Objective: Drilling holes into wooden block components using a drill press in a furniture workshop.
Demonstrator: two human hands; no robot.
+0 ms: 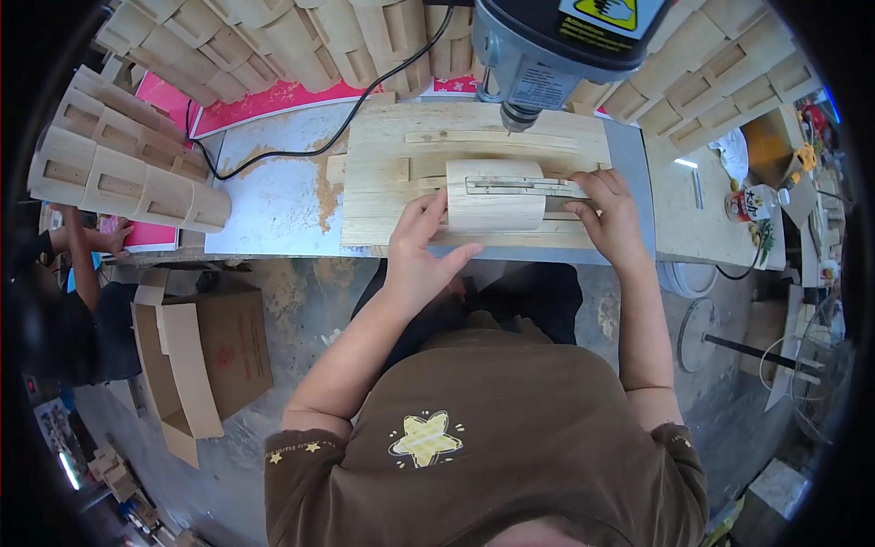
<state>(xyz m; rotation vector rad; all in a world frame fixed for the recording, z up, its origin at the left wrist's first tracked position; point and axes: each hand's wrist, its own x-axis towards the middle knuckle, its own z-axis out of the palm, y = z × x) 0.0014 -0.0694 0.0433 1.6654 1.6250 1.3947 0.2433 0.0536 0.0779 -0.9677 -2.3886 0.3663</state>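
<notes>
A pale wooden block with a rounded top [497, 214] lies on a plywood board [383, 137], below the drill press chuck [518, 118]. Along the block's top runs a narrow slotted strip [519, 186], which sticks out past the right end. My right hand [609, 214] pinches that projecting end between thumb and fingers. My left hand [422, 248] rests its fingers against the block's left end, with the thumb stretched out apart toward the near side. The left fingertips are partly hidden by the block.
Stacked wooden pieces [137, 173] line the left, with more at the back [301, 46] and right [720, 77]. A black cable [273, 153] crosses the table. A plastic bottle [756, 202] lies at right. An open cardboard box [210, 346] sits on the floor; another person's arm [82, 251] shows far left.
</notes>
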